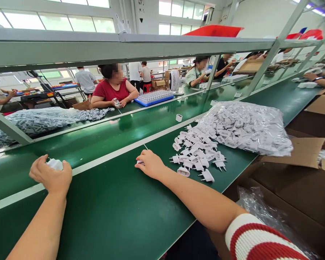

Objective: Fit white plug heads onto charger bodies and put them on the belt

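My left hand [51, 175] is closed around a white plastic charger housing [55, 164], held over the belt's raised white edge strip. In the middle of the green surface, my right hand [151, 164] pinches a small white plug piece [140, 163], mostly covered by the fingers. To the right of that hand lies a loose heap of white two-pin plug pieces [196, 150]. Behind the heap, a clear plastic bag [249, 126] bulges with many more of them.
A green conveyor belt [130, 130] runs past, carrying a white housing [179, 118]. Overhead stretches a metal shelf beam [141, 50]. Opposite, a person in a red top [112, 90] handles small parts beside a blue tray [154, 99]. Cardboard boxes [295, 150] stand at the right.
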`<state>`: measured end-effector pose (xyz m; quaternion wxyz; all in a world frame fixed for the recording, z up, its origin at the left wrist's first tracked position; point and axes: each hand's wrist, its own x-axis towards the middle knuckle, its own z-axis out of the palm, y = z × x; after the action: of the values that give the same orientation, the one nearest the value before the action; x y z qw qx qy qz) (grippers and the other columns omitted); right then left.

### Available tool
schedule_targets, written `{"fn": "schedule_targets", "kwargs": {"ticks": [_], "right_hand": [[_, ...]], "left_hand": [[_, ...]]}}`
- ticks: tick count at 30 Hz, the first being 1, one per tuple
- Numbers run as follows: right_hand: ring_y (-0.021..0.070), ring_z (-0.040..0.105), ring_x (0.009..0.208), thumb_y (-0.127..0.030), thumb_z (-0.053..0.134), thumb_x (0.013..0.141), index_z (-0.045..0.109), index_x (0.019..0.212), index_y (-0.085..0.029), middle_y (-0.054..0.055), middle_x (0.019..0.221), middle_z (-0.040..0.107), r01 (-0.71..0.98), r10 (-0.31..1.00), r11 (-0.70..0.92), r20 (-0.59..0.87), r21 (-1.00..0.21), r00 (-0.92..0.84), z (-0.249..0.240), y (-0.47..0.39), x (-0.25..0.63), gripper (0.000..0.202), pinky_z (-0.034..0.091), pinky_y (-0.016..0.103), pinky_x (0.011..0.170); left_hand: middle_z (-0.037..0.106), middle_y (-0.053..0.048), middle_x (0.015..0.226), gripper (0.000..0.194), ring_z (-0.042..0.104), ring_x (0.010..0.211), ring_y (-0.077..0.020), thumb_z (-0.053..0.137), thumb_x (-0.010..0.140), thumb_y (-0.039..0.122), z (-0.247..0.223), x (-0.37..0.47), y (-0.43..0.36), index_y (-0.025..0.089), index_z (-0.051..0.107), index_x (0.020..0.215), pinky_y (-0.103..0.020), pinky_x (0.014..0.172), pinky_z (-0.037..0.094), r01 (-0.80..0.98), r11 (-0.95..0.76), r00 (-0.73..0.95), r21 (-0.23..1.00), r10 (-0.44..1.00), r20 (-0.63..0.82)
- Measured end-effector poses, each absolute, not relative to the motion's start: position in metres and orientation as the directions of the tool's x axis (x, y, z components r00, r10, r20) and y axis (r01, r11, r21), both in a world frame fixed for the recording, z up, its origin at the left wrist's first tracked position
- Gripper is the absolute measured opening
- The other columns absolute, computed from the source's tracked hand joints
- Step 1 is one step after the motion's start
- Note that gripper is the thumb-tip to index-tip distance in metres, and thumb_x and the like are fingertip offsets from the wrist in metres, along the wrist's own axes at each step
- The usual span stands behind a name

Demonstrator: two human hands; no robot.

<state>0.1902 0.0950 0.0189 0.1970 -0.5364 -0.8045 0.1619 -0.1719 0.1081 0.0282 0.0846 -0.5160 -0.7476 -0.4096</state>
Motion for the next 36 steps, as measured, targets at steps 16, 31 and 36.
{"fn": "schedule_targets", "kwargs": {"ticks": [16, 31, 36], "right_hand": [[0.0206, 0.073, 0.099, -0.051, 0.071, 0.099, 0.071, 0.116, -0.021, 0.006, 0.125, 0.070, 0.838, 0.956, 0.287, 0.087, -0.464, -0.280, 0.017, 0.095, 0.191, 0.034, 0.049, 0.031, 0.073], [0.0216, 0.068, 0.115, -0.023, 0.067, 0.099, 0.072, 0.116, -0.022, 0.006, 0.124, 0.073, 0.750, 0.907, 0.422, 0.227, -0.510, -0.355, 0.016, 0.090, 0.189, 0.018, 0.051, 0.031, 0.088], [0.0207, 0.069, 0.105, -0.017, 0.070, 0.094, 0.070, 0.107, -0.020, 0.006, 0.119, 0.072, 0.749, 0.912, 0.409, 0.210, -0.521, -0.352, 0.012, 0.092, 0.189, 0.014, 0.049, 0.031, 0.081]], "left_hand": [[0.074, -0.007, 0.089, 0.047, 0.068, 0.085, -0.0281, 0.059, 0.079, 0.069, 0.012, -0.178, 0.134, 0.024, 0.069, 0.090, -0.036, 0.070, 0.047, 0.871, 0.173, -0.222, 0.460, 0.974, 0.053], [0.076, -0.008, 0.091, 0.048, 0.070, 0.084, -0.0280, 0.061, 0.079, 0.069, 0.007, -0.184, 0.136, 0.023, 0.070, 0.092, -0.035, 0.068, 0.049, 0.869, 0.166, -0.218, 0.467, 0.974, 0.061], [0.076, -0.008, 0.092, 0.048, 0.070, 0.085, -0.0279, 0.062, 0.080, 0.068, 0.006, -0.185, 0.136, 0.023, 0.070, 0.093, -0.034, 0.067, 0.049, 0.864, 0.169, -0.222, 0.473, 0.973, 0.058]]}}
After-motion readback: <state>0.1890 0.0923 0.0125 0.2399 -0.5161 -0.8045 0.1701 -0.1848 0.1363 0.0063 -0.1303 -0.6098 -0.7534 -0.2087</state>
